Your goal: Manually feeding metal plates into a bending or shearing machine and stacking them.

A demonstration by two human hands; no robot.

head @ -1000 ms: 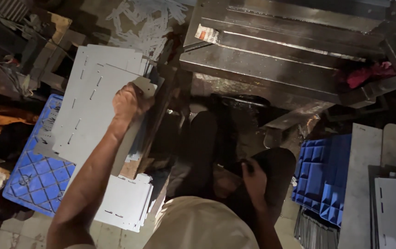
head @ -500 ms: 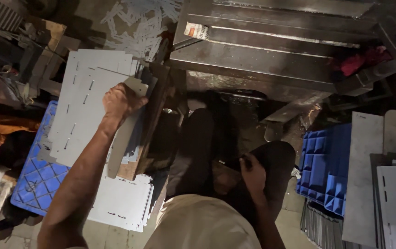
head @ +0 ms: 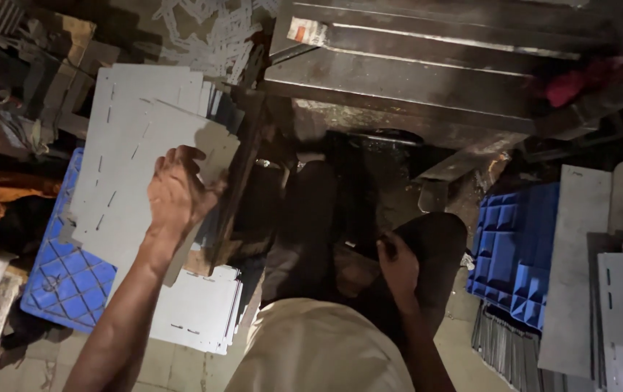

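Over stacked sheets (head: pixel 130 138), left hand (head: pixel 173 194) grips one sheet (head: pixel 173 138).

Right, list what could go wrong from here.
1. The left hand grips one grey sheet by an edge; its slotted, thin edges might cut bare skin.
2. The sheet is held above a leaning stack; a nudge could slide it off the blue crate.
3. Dim light hides the space near the right hand.
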